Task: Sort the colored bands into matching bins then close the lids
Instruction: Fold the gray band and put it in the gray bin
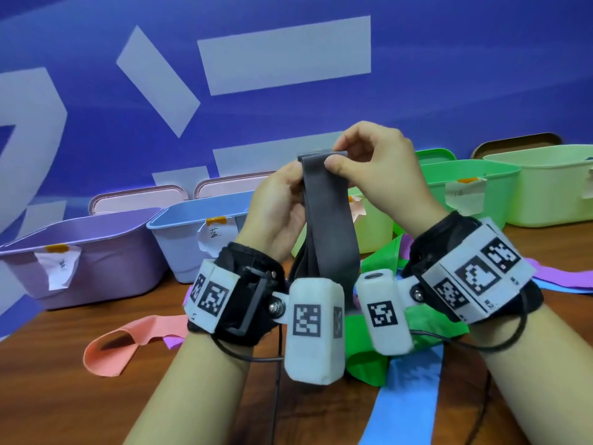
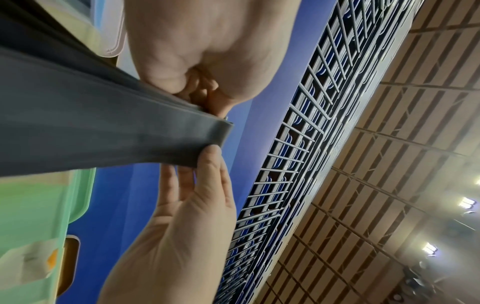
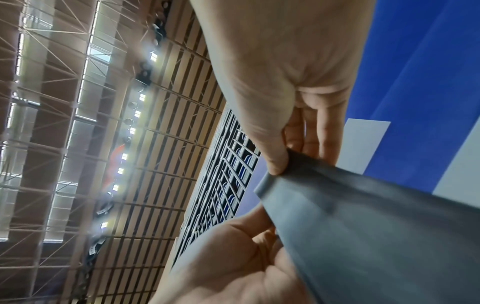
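At far left on the wooden tabletop (image 1: 57, 374) sits the purple bin (image 1: 96, 252), lid off, paper label taped to its front; next along, the blue bin (image 1: 179, 242), likewise open. A salmon band (image 1: 128, 342) lies loose in front of them.

Centre, raised above the table: the left hand (image 1: 279, 207) steadies the grey band (image 1: 330, 220) from the side, fingers curled against its edge, while the right hand (image 1: 375, 165) pinches the folded top between thumb and forefinger. The band hangs doubled, lower end dropping behind the wrist cameras. The left wrist view shows several layers at the fold, clamped tight.

Right of the hands: a pile of green bands (image 1: 378, 329), a blue band (image 1: 407, 396) and purple bands (image 1: 558, 281) — unsorted. Behind them a green bin (image 1: 475, 187) and a pale green bin (image 1: 552, 194), both open.

Step in hand, as I judge it: folding or gathering the grey band before binning. No grey bin is visible — the next move calls for locating one, possibly hidden behind the hands. Sorting looks early; no bin is shut.

Room: blue backdrop (image 1: 96, 75) with pale shapes; wrist views show railings and a slatted ceiling with lights.
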Tool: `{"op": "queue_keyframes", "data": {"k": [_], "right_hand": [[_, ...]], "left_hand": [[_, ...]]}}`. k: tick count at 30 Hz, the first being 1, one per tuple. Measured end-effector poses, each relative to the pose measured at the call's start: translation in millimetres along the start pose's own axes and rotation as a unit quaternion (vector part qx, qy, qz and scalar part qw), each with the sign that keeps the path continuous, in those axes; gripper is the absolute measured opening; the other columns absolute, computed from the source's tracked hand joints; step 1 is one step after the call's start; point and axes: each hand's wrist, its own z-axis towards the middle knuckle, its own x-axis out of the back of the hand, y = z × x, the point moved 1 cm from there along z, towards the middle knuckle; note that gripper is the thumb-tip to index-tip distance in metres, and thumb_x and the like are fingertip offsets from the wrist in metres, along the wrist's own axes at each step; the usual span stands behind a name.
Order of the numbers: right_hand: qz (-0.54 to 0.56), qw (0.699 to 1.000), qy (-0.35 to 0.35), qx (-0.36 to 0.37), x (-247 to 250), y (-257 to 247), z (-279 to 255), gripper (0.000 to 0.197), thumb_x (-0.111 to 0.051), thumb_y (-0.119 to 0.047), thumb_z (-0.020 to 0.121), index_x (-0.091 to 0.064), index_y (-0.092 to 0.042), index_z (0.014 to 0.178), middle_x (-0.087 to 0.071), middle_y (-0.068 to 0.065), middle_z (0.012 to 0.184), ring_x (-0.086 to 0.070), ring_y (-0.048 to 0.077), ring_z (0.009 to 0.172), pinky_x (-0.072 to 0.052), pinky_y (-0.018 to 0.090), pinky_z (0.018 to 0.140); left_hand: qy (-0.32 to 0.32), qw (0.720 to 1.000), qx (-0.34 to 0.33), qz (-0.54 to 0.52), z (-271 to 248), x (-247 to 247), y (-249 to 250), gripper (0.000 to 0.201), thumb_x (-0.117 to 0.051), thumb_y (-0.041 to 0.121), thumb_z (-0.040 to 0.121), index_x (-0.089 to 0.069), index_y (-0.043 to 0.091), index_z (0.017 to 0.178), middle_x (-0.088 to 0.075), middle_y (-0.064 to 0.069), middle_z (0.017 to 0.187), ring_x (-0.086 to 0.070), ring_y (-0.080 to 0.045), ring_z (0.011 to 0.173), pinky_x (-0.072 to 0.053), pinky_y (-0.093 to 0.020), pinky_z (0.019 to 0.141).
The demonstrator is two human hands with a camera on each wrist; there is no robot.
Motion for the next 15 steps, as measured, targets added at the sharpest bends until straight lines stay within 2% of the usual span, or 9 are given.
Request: {"op": "queue_keyframes", "data": {"k": [2,4,6,9,11,13,15], "right_hand": [[-0.008,1.0,0.022,-0.002,0.2,2.1,0.5,0.016,-0.07,-0.014,0.077,-0.056,-0.021,0.073,-0.056,-0.01,0.064,-0.053,0.006,0.063,-0.054,0.031,0.071],[-0.022,0.999,0.039,-0.002,0.5,3.5,0.8,0.021,-0.071,-0.016,0.076,-0.053,-0.023,0.069,-0.055,-0.014,0.063,-0.051,-0.001,0.059,-0.048,0.018,0.064],[-0.033,0.998,0.05,-0.004,0.8,4.2,1.1,0.022,-0.071,-0.017,0.076,-0.052,-0.023,0.068,-0.054,-0.014,0.062,-0.05,-0.003,0.057,-0.042,0.012,0.06],[-0.041,0.997,0.06,-0.007,2.0,5.9,1.6,0.024,-0.071,-0.018,0.076,-0.05,-0.024,0.066,-0.054,-0.013,0.062,-0.051,0.0,0.059,-0.042,0.014,0.061],[-0.048,0.997,0.066,-0.006,2.8,6.5,1.5,0.02,-0.071,-0.019,0.076,-0.052,-0.022,0.069,-0.053,-0.013,0.062,-0.05,0.001,0.059,-0.04,0.013,0.06],[-0.049,0.997,0.06,0.003,5.4,2.5,1.7,0.018,-0.071,-0.018,0.076,-0.054,-0.019,0.083,-0.051,-0.011,0.069,-0.048,0.0,0.061,-0.038,0.013,0.059],[-0.079,0.996,0.033,0.022,11.3,-5.2,2.5,0.03,-0.07,-0.021,0.076,-0.052,-0.018,0.101,-0.046,-0.007,0.086,-0.045,0.0,0.068,-0.037,0.016,0.065]], "left_hand": [[-0.003,1.0,-0.006,-0.01,1.0,-0.3,-1.9,0.029,-0.042,0.008,0.094,-0.071,0.006,0.09,-0.07,-0.001,0.075,-0.064,-0.007,0.067,-0.054,-0.019,0.061],[-0.005,1.0,-0.012,-0.018,1.3,-0.6,-4.0,0.031,-0.04,0.007,0.094,-0.071,0.006,0.088,-0.07,-0.002,0.075,-0.065,-0.008,0.067,-0.053,-0.02,0.058],[-0.014,1.0,-0.014,-0.01,1.5,-1.8,-5.3,0.031,-0.04,0.009,0.095,-0.07,0.006,0.09,-0.07,-0.001,0.076,-0.065,-0.008,0.068,-0.052,-0.02,0.059],[-0.016,1.0,-0.004,0.01,0.6,-1.8,-3.8,0.032,-0.036,0.019,0.099,-0.066,0.006,0.096,-0.069,0.001,0.066,-0.063,-0.004,0.059,-0.05,-0.015,0.053],[-0.027,0.998,-0.012,0.061,-1.1,-2.6,-3.9,0.03,-0.038,0.022,0.1,-0.064,0.008,0.101,-0.07,0.002,0.072,-0.065,-0.005,0.063,-0.051,-0.015,0.055],[-0.031,0.994,-0.031,0.097,-3.1,-3.3,-3.6,0.024,-0.04,0.012,0.099,-0.063,0.008,0.105,-0.071,0.003,0.076,-0.066,-0.005,0.067,-0.051,-0.016,0.056],[-0.019,0.993,-0.039,0.106,-2.4,-2.4,-0.8,0.024,-0.04,0.004,0.098,-0.058,0.002,0.113,-0.07,-0.004,0.085,-0.067,-0.007,0.069,-0.051,-0.018,0.056]]}}
